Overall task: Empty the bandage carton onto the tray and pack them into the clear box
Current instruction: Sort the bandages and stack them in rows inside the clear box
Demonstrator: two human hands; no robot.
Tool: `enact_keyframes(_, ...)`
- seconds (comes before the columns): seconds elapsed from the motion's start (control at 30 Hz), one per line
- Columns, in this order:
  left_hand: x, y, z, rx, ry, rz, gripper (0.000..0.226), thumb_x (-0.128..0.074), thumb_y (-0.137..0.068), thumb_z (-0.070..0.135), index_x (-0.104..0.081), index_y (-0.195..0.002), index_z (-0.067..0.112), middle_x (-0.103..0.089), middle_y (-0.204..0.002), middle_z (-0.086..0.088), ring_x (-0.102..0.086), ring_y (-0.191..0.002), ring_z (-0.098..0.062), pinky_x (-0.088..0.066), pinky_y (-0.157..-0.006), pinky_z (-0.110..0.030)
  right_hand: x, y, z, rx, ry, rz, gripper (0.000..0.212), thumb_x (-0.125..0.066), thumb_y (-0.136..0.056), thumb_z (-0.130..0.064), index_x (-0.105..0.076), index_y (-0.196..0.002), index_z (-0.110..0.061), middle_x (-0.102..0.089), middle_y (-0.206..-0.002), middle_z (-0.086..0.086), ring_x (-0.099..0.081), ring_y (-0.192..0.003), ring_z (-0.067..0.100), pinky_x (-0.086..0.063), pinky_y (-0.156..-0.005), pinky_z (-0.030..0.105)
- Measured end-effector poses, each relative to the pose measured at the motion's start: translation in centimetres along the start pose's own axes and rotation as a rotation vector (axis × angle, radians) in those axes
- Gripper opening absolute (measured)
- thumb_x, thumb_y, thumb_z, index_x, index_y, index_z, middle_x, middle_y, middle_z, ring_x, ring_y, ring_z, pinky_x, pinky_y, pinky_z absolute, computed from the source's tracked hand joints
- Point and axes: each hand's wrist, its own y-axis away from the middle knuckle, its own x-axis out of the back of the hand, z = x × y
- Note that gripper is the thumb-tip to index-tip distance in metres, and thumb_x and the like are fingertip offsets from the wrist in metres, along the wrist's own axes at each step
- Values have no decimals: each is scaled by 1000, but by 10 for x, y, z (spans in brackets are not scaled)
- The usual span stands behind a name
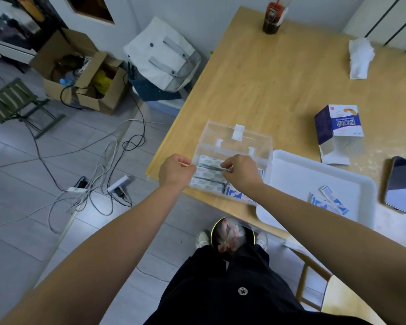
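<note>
The clear box stands open at the table's near left corner, its lid tipped back. Rows of wrapped bandages fill it. My left hand grips the box's left wall. My right hand is over the box, fingers curled and pinching a stack of bandages inside. To the right sits the white tray with a few loose bandages near its front. The blue and white bandage carton lies open on the table behind the tray.
A phone lies right of the tray. A crumpled white cloth and a dark cup are at the table's far side. Cables, a cardboard box and a bag crowd the floor on the left.
</note>
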Motion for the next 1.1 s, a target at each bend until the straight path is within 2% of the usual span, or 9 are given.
enact_keyframes(0.13, -8, 13, 19, -121, -76, 162, 18, -63, -86, 24, -59, -102, 17, -58, -91, -1, -55, -73, -19, -40, -62, -29, 29, 19, 15, 85, -187, 17, 15, -59, -91, -14, -74, -97, -13, -69, -94, -4, -61, -73, 10, -49, -71, 25)
enact_keyframes(0.2, -23, 23, 37, -257, -75, 133, 10, -61, -87, 22, -58, -97, 19, -58, -84, 2, -54, -70, -17, -40, -61, -28, 45, 27, 32, 39, -295, 80, 15, -58, -92, -16, -73, -93, -15, -69, -83, -7, -63, -70, 12, -54, -70, 28)
enact_keyframes(0.4, -109, 69, 94, -480, -61, -371, 6, -60, -88, 20, -63, -85, 17, -58, -67, 9, -54, -61, -11, -44, -62, -27, 84, 58, 126, -287, -346, 243, 6, -61, -88, -20, -65, -92, -20, -66, -79, 2, -64, -69, 22, -54, -66, 35)
enact_keyframes(0.5, -155, 86, 110, -480, -126, -600, 8, -59, -88, 21, -66, -88, 17, -61, -74, 5, -55, -66, -15, -46, -62, -27, 94, 78, 182, -490, -232, 227, 22, -64, -85, -19, -59, -105, -15, -64, -90, 1, -59, -75, 22, -50, -63, 31)
enact_keyframes(0.6, -183, 90, 110, -449, -247, -703, 6, -57, -88, 21, -63, -89, 21, -63, -86, 0, -59, -75, -21, -45, -65, -27, 94, 95, 215, -556, -113, 195, 36, -66, -84, -17, -52, -117, -14, -53, -115, 7, -54, -83, 21, -43, -60, 28)
enact_keyframes(0.8, -222, 93, 102, -444, -460, -643, 18, -59, -87, 21, -55, -104, 21, -65, -96, -1, -59, -85, -20, -43, -69, -28, 86, 107, 247, -475, -51, 200, 46, -65, -88, -18, -46, -129, -10, -42, -126, 8, -52, -99, 23, -40, -79, 24)
enact_keyframes(0.9, -236, 97, 99, -566, -501, -591, 30, -63, -87, 25, -51, -114, 20, -55, -103, -2, -57, -86, -21, -44, -73, -30, 81, 104, 254, -411, -27, 201, 42, -69, -84, -16, -50, -121, -7, -47, -118, 11, -51, -102, 27, -47, -85, 34)
enact_keyframes(1.0, -252, 104, 100, -687, -552, -534, 32, -63, -88, 29, -50, -117, 25, -46, -109, -2, -57, -80, -21, -48, -70, -32, 81, 103, 257, -420, -97, 191, 39, -73, -81, -13, -51, -113, -7, -52, -107, 10, -55, -90, 26, -51, -77, 39)
enact_keyframes(1.1, -266, 109, 99, -736, -634, -498, 31, -65, -87, 28, -51, -114, 23, -41, -107, -1, -52, -73, -18, -45, -63, -31, 84, 100, 263, -422, -155, 147, 32, -74, -78, -12, -52, -101, -8, -55, -94, 5, -56, -79, 22, -51, -66, 31)
